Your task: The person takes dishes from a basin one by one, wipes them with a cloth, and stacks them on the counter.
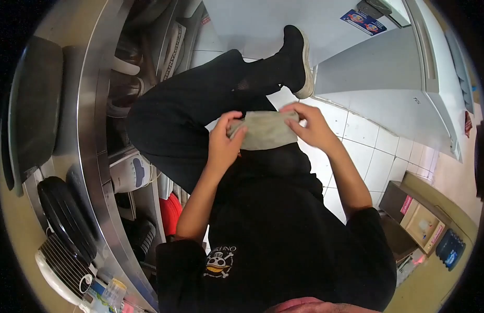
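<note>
A folded grey-green cloth (pixel 265 130) is stretched out between my two hands, above my lap. My left hand (pixel 226 136) pinches its left end, the thumb on top and the fingers bent over the edge. At the right end, my right hand (pixel 311 125) grips the upper corner between thumb and fingers. Below the cloth are my black trousers (pixel 174 104), with one leg bent and a black shoe (pixel 295 57) pointing away. What lies inside the folds, if anything, is hidden.
To the left runs a steel counter (pixel 96 130) with a black pan (pixel 67 214) and dish rack (pixel 64 263) on it; a rice cooker (pixel 131 173) stands on the shelf below. A white fridge (pixel 377 68) is ahead right. A wooden box (pixel 422 227) sits at lower right.
</note>
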Tool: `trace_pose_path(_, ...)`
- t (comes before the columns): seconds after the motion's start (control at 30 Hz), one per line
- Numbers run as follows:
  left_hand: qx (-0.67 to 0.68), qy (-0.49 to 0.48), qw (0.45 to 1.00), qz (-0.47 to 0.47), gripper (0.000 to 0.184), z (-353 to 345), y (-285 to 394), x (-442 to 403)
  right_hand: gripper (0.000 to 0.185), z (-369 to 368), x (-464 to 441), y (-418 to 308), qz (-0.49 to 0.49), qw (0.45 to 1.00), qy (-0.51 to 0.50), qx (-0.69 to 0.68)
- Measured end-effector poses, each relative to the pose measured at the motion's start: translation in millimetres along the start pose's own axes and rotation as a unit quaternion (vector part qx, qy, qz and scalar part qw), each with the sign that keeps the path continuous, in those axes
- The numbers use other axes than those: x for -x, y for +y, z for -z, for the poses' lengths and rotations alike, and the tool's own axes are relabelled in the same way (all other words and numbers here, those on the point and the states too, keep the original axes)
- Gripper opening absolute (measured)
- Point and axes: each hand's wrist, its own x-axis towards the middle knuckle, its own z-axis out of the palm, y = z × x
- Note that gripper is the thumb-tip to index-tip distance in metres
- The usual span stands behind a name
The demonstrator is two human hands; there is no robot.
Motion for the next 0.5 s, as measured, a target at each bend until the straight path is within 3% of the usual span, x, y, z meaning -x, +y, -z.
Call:
trace_pose_path(0.03,0.000,0.003,1.000,-0.003,0.050,-2.6,-4.7,-0.5,0.030,-6.7,-11.3,15.4,-0.024,0.999,0.016,0.028)
trace_pose_path(0.1,-0.259,0.116,0.949,-0.137,0.061,-11.0,-19.6,-6.1,0.034,-19.3,-18.8,36.8,-0.044,0.997,0.031,0.057)
trace_pose_path(0.17,-0.271,0.125,0.946,-0.130,0.070,-21.7,-13.9,13.6,0.044,-32.2,-10.6,46.7,0.074,0.969,0.189,0.142)
trace_pose_path(0.2,-0.304,0.145,0.932,-0.138,0.073,-27.6,-12.7,24.3,0.050,-36.7,-4.1,44.1,0.047,0.961,0.232,0.143)
trace_pose_path(0.23,-0.336,0.163,0.916,-0.146,0.075,-30.1,-12.8,31.5,0.050,-37.1,1.4,44.8,0.046,0.962,0.230,0.143)
trace_pose_path(0.27,-0.301,0.132,0.933,-0.147,0.080,-30.4,-23.8,33.9,0.051,-35.3,8.2,47.8,-0.105,0.981,0.155,0.040)
trace_pose_path(0.3,-0.301,0.129,0.933,-0.145,0.080,-31.2,-24.5,33.7,0.053,-32.9,14.2,52.2,-0.254,0.962,0.074,-0.064)
trace_pose_path(0.33,-0.344,0.098,0.922,-0.146,0.085,-33.7,-25.0,34.0,0.051,-32.8,15.2,61.3,-0.225,0.967,0.023,-0.116)
trace_pose_path(0.37,-0.385,0.067,0.908,-0.148,0.090,-36.0,-24.7,33.8,0.051,-35.6,18.2,66.3,-0.226,0.967,0.023,-0.116)
trace_pose_path(0.43,-0.397,0.041,0.906,-0.144,0.097,-38.1,-16.7,31.8,0.036,-40.7,16.9,60.0,-0.213,0.942,0.038,-0.256)
trace_pose_path(0.5,-0.410,0.015,0.901,-0.139,0.103,-35.8,-7.0,30.2,0.028,-36.1,15.2,42.9,-0.178,0.950,0.044,-0.255)
